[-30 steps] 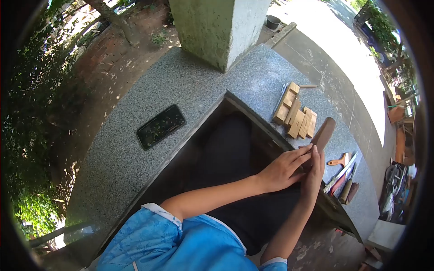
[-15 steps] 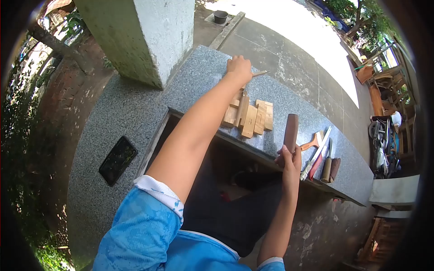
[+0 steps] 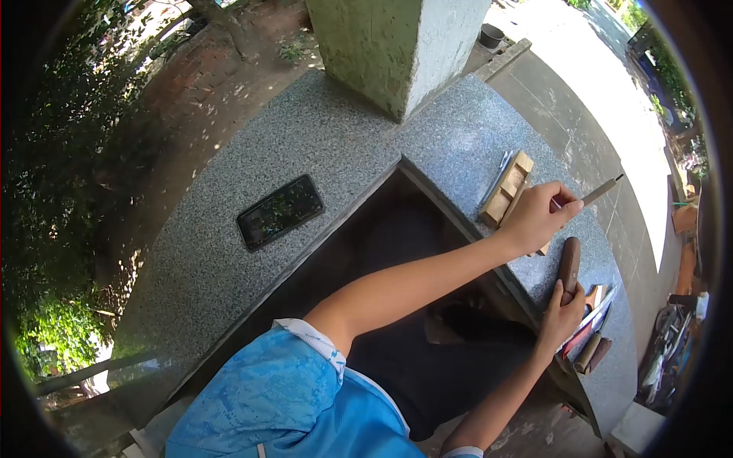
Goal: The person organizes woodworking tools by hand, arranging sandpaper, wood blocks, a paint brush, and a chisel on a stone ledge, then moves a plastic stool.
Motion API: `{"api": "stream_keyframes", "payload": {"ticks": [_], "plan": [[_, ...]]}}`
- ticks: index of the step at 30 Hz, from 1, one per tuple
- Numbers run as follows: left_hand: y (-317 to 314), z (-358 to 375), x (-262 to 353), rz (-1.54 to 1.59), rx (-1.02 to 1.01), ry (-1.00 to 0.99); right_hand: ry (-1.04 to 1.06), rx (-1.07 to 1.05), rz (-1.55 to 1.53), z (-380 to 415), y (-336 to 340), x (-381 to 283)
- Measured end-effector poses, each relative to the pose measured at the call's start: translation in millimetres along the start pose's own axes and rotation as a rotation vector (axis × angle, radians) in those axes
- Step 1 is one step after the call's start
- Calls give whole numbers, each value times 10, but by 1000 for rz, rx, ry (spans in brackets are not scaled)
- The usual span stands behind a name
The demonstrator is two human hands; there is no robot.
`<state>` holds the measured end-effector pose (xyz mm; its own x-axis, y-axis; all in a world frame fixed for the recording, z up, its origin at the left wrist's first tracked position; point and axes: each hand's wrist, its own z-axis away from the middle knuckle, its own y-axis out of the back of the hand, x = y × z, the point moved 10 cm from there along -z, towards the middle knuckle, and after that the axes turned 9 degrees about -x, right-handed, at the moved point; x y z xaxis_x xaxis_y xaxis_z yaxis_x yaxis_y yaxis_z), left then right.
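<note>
My left hand (image 3: 544, 212) is closed around a pencil (image 3: 602, 189), a slim pale stick whose dark point faces away to the upper right. Just left of that hand lies a notched light wooden block (image 3: 508, 189) on the granite top. Other light wood pieces are mostly hidden beneath the hand and wrist. My right hand (image 3: 562, 311) grips a dark brown wooden block (image 3: 569, 263) with a rounded end, held upright by the counter's front edge. Close beside the right hand are several tools, among them a saw (image 3: 599, 309) and a wooden-handled tool (image 3: 589, 354).
A black phone (image 3: 280, 211) rests on the left part of the granite counter (image 3: 343, 130). A concrete pillar (image 3: 374, 53) rises behind the corner. Below the counter's edge is a dark opening (image 3: 382, 229). A dark bucket (image 3: 491, 35) stands on the floor beyond.
My view has swung left, so the counter and pillar appear farther right. My left hand has lifted the pencil and come nearer, over the wood pieces. My right hand still holds the brown block.
</note>
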<state>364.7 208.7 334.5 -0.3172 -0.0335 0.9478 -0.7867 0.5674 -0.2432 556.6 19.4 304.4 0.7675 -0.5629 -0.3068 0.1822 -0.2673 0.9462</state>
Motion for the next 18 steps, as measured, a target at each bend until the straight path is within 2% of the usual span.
{"api": "stream_keyframes", "payload": {"ticks": [3,4,6,7,10,12,14,18], "plan": [[-126,487,-351,427,-9,59,92,121,119,50,119,-76],[-144,629,-391,422,-4,81,132,171,144,90,175,-124],[-171,884,-421,410,-1,123,174,155,-96,183,276,-285],[-204,987,-395,381,-10,137,192,145,-217,249,334,-393],[-338,1227,-254,276,-61,140,141,-205,-871,381,145,-673],[-428,1338,-126,185,-110,89,150,-352,-953,537,66,-865],[-462,1418,-124,79,-130,54,157,-401,-981,639,22,-1004],[-418,1514,-32,-158,-109,-78,102,-393,-1046,634,-15,-877]]}}
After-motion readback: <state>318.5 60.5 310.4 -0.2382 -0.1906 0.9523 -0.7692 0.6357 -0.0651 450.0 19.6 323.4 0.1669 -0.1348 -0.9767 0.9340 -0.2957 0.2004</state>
